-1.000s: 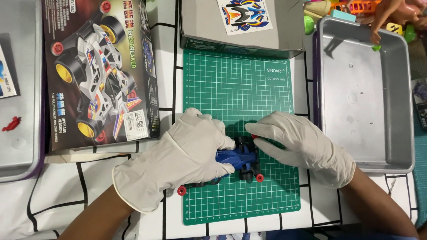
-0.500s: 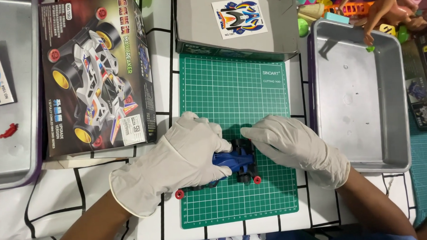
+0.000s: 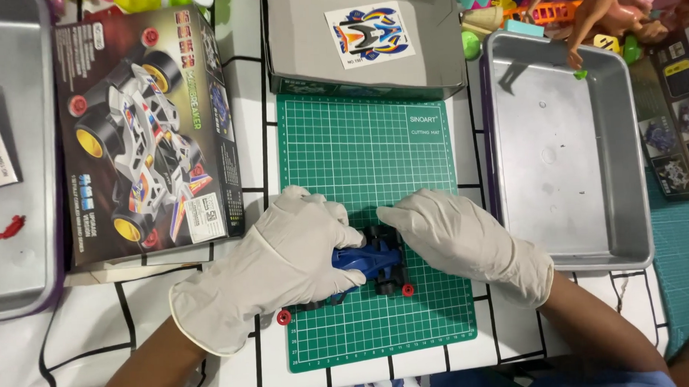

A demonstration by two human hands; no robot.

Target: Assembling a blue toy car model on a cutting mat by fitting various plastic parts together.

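Observation:
A small blue toy race car (image 3: 369, 263) with black tyres and red wheel hubs lies on the green cutting mat (image 3: 366, 161), near its front edge. Both of my hands wear white gloves. My left hand (image 3: 285, 262) covers the car's left end, fingers curled round its body. From the right, my right hand (image 3: 459, 239) lies over the car, fingertips pressing on its top. One red hub (image 3: 284, 318) shows under my left hand and another (image 3: 407, 290) under my right.
The printed kit box (image 3: 148, 128) lies left of the mat. A grey open box with a sticker sheet (image 3: 368, 34) sits behind it. Metal trays stand at right (image 3: 567, 145) and left (image 3: 14, 254), the left one holding a red part (image 3: 9, 227). Toys pile up at back right.
Both hands stay on the blue car at the same spot on the mat; only the camera view has shifted slightly.

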